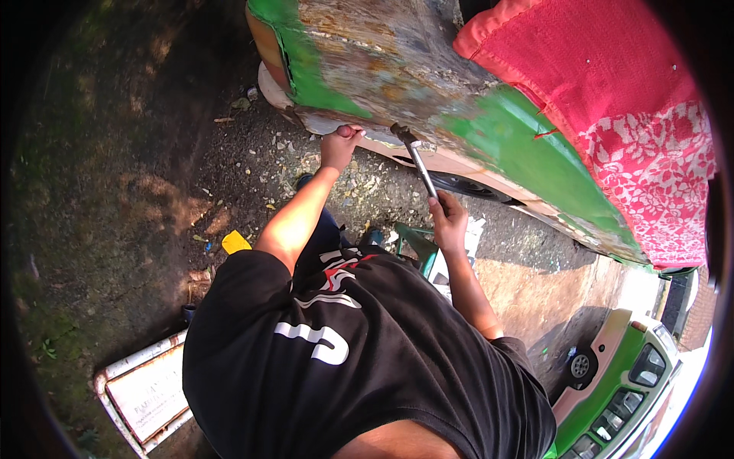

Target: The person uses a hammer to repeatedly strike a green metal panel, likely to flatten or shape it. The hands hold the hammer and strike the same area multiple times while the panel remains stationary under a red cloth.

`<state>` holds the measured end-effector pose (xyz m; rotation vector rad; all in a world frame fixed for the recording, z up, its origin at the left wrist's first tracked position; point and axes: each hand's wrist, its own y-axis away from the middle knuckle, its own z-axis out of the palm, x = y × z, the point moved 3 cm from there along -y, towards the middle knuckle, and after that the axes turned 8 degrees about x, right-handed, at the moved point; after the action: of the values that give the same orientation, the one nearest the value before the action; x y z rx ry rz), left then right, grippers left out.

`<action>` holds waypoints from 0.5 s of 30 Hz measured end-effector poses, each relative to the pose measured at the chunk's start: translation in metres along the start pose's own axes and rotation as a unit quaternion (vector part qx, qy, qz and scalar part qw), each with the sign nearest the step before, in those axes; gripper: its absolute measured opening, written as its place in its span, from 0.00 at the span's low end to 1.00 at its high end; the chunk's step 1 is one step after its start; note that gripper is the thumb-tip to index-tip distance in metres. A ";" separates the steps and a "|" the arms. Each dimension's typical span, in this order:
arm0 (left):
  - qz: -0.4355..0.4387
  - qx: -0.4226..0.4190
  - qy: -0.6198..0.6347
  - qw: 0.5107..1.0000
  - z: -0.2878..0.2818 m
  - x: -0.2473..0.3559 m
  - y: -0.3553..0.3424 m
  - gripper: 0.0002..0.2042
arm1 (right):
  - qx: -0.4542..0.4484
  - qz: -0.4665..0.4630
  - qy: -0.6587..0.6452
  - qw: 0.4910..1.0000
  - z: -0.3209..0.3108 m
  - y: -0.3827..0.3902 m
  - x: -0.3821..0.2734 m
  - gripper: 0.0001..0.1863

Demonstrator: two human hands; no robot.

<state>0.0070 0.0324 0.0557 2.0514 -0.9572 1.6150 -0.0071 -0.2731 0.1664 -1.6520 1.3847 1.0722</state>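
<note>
Right hand [447, 216] wraps its fingers fully round the lower end of a hammer [417, 157]; the metal head sits against the lower edge of the vehicle body panel [397, 73], where the green paint gives way to bare, rusty, mottled metal. Left hand [339, 145] is up at the same lower edge, just left of the hammer head, fingers curled in a loose fist with the thumb on top; cannot tell whether it grips the panel lip or only braces against it.

Progress, as a judgement: a broad patch of the panel is already down to bare metal and filler, with green paint left at both sides, so the stripping looks well along. The edge under the hammer looks uneven, so the shaping there seems unfinished.

Red patterned cloth [612, 99] drapes the upper right of the body. Gravel ground [252, 164] below, littered with chips; a yellow scrap [235, 242] lies near the left elbow. A white framed board [145, 394] lies lower left. Another green vehicle [612, 390] stands lower right.

Hidden: the person's black shirt [344, 359] covers the lap and whatever lies there; a green object by the right wrist is mostly concealed. The panel underside is out of view.
</note>
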 end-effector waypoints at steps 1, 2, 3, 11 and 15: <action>0.014 -0.011 -0.003 1.000 0.001 0.009 0.002 0.07 | 0.005 0.000 0.007 1.000 -0.002 0.002 0.004 0.16; 0.027 -0.022 -0.005 0.999 0.003 0.018 0.004 0.07 | 0.010 0.000 0.014 1.000 -0.005 0.003 0.007 0.16; 0.040 -0.028 -0.009 0.999 0.002 0.026 0.006 0.07 | 0.008 0.002 0.013 1.000 -0.006 0.005 0.007 0.15; 0.155 -0.125 -0.173 0.965 0.046 0.013 0.018 0.15 | 0.004 0.072 0.015 0.997 -0.030 0.018 0.020 0.15; 0.302 -0.145 -0.240 0.911 0.070 0.026 0.029 0.11 | 0.023 0.108 0.040 0.993 -0.052 0.030 0.039 0.17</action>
<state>0.0388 -0.0410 0.0571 2.0860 -2.0339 1.0929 -0.0260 -0.3400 0.1511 -1.5521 1.6585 1.0950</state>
